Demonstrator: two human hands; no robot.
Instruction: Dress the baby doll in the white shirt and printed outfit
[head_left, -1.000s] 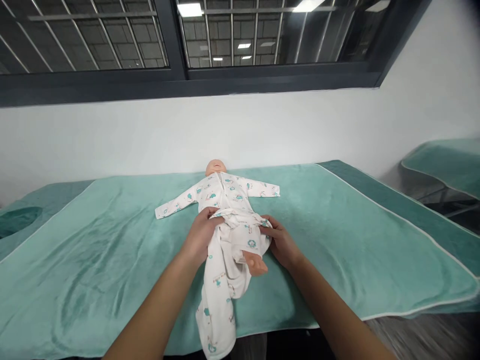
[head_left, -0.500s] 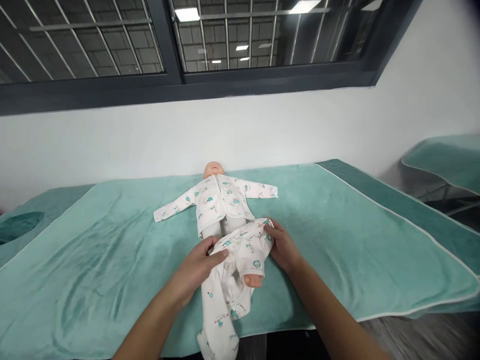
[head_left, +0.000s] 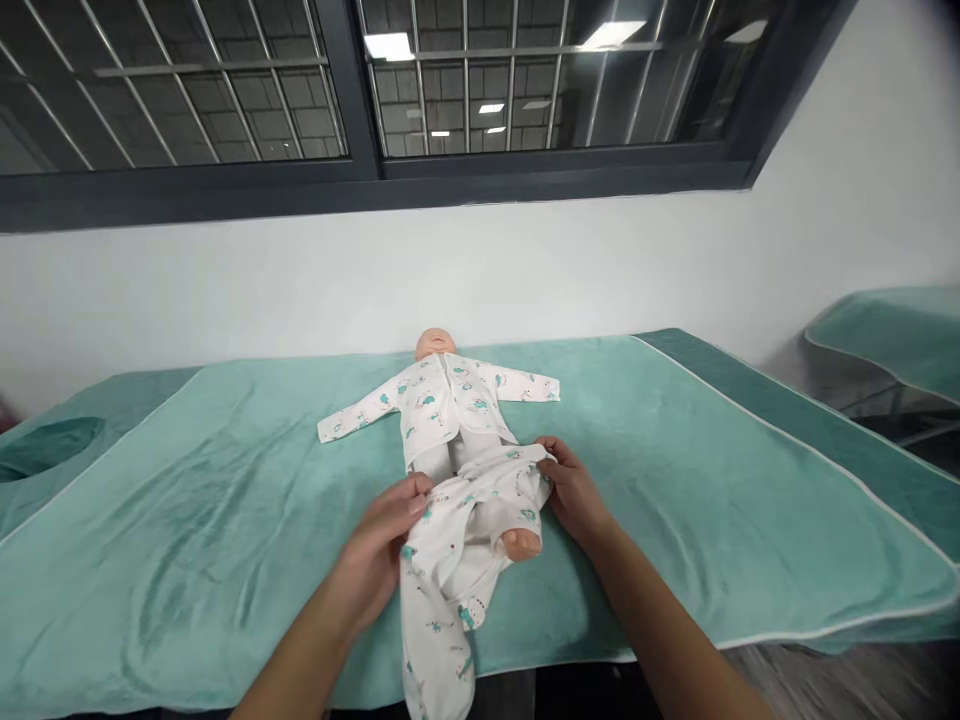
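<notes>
A baby doll (head_left: 435, 343) lies on its back, its head toward the wall and both arms spread. It wears a white printed jacket (head_left: 454, 395). Matching printed baby pants (head_left: 442, 545) are bunched over its legs. One bare foot (head_left: 520, 545) sticks out of the right-hand pant leg, while the other pant leg hangs over the near edge. My left hand (head_left: 386, 535) pinches the waistband on the left. On the right side, my right hand (head_left: 574, 488) grips the waistband between thumb and fingers. The doll's other foot is hidden in the cloth.
A green blanket (head_left: 225, 530) with light piping covers the bed, creased on the left. Behind it stand a white wall (head_left: 300, 285) and a dark-framed barred window (head_left: 480, 190). Another green-covered surface (head_left: 892, 335) is at the far right, and dark floor (head_left: 847, 680) shows below.
My left hand has moved slightly left and down, drawing the waistband wider. The bare foot now shows a little further right and higher. My right hand keeps its grip. The view has shifted slightly.
</notes>
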